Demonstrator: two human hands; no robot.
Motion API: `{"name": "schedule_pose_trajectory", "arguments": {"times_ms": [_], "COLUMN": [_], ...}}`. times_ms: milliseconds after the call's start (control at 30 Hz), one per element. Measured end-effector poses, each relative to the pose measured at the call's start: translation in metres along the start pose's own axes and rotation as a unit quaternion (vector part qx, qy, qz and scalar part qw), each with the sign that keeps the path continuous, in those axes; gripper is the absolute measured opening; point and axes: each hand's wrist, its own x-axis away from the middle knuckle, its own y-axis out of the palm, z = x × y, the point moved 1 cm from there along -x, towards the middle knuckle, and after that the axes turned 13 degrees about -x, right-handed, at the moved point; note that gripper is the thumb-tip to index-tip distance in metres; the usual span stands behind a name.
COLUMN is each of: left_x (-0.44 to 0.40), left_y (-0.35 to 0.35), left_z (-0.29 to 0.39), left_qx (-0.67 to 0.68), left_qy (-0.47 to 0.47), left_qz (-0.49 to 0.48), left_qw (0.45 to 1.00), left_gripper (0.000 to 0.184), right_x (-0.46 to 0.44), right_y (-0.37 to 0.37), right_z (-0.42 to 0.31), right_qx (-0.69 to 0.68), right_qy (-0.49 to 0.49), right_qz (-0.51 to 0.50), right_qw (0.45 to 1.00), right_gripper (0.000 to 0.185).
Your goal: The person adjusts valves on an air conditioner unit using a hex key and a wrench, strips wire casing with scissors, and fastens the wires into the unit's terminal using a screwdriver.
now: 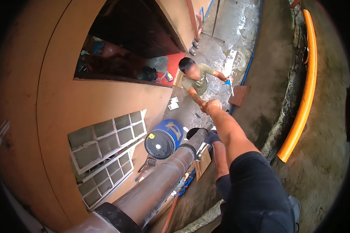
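My right hand (213, 105) reaches down and away at the end of my outstretched arm, its fingers closed. It meets the raised hand (202, 105) of a person standing below. Whatever lies between the two hands, if anything, is hidden. That person's other hand (226, 79) holds a blue and white tool (228, 82) whose kind I cannot tell. My left hand does not show. A large grey-brown pipe (159, 176) with black collars runs close by on the left. Beneath my arm, a second bare limb (220, 159) is partly covered.
A blue drum (171, 130) with a black lid (159, 145) stands below, beside a wall with white-framed windows (101, 139). An orange pipe (309, 77) lies along the right. A reddish-brown block (239, 96) is near the person. Above them is a dark doorway (124, 39).
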Motion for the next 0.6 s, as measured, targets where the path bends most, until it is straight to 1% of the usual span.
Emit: {"name": "schedule_pose_trajectory", "arguments": {"times_ms": [67, 100, 133, 200, 233, 267, 300, 333, 367, 400, 467, 500, 533, 567, 600], "left_x": [0.0, -0.001, -0.002, -0.003, -0.004, -0.004, -0.005, -0.006, -0.008, -0.006, -0.022, -0.027, -0.034, -0.043, -0.046], "left_y": [0.0, -0.002, -0.001, -0.004, -0.007, -0.009, -0.012, -0.013, -0.015, 0.006, -0.006, -0.014, -0.017, -0.024, -0.037], "left_z": [0.004, 0.002, 0.004, 0.003, 0.001, 0.0, -0.001, 0.0, 0.001, 0.002, 0.005, 0.007, 0.007, 0.001, -0.007], "left_qx": [-0.003, -0.002, -0.005, -0.004, -0.004, -0.009, -0.027, -0.063, -0.095, 0.172, 0.165, 0.162, 0.23, 0.273, 0.319], "left_qy": [0.001, 0.001, 0.003, 0.006, 0.008, 0.015, 0.037, 0.086, 0.143, -0.05, -0.04, -0.035, -0.083, -0.1, -0.101], "left_qz": [0.002, 0.003, 0.003, 0.004, 0.004, 0.004, 0.003, 0.002, -0.005, -0.014, -0.043, -0.057, -0.094, -0.199, -0.244], "left_qw": [1.0, 1.0, 1.0, 1.0, 1.0, 1.0, 0.999, 0.994, 0.985, 0.984, 0.984, 0.985, 0.965, 0.936, 0.91], "left_gripper": [0.016, 0.016, 0.015, 0.015, 0.014, 0.014, 0.013, 0.013, 0.013, 0.022, 0.02, 0.022, 0.022, 0.029, 0.034], "right_x": [-0.027, -0.045, -0.036, -0.006, -0.009, 0.009, 0.03, 0.051, 0.049, 0.056, 0.116, 0.152, 0.191, 0.234, 0.28], "right_y": [0.016, 0.035, 0.038, 0.033, 0.039, 0.033, 0.027, 0.019, 0.021, 0.026, 0.001, -0.015, -0.031, -0.047, -0.065], "right_z": [0.007, 0.014, 0.017, 0.025, 0.034, 0.041, 0.048, 0.055, 0.078, 0.099, 0.118, 0.121, 0.12, 0.116, 0.111], "right_qx": [-0.11, -0.106, -0.105, -0.039, -0.083, -0.079, -0.097, -0.111, -0.117, -0.166, -0.225, -0.266, -0.31, -0.359, -0.401], "right_qy": [0.124, 0.1, 0.099, 0.017, 0.032, 0.029, 0.038, 0.044, 0.021, 0.02, -0.027, -0.058, -0.093, -0.128, -0.162], "right_qz": [-0.022, 0.005, 0.006, 0.028, 0.065, 0.073, 0.067, 0.063, 0.028, -0.01, -0.026, -0.029, -0.038, -0.051, -0.072], "right_qw": [0.986, 0.989, 0.99, 0.999, 0.994, 0.994, 0.992, 0.991, 0.993, 0.986, 0.974, 0.962, 0.945, 0.923, 0.899], "right_gripper": [0.058, 0.055, 0.055, 0.05, 0.047, 0.047, 0.046, 0.045, 0.043, 0.033, 0.035, 0.037, 0.038, 0.04, 0.042]}}
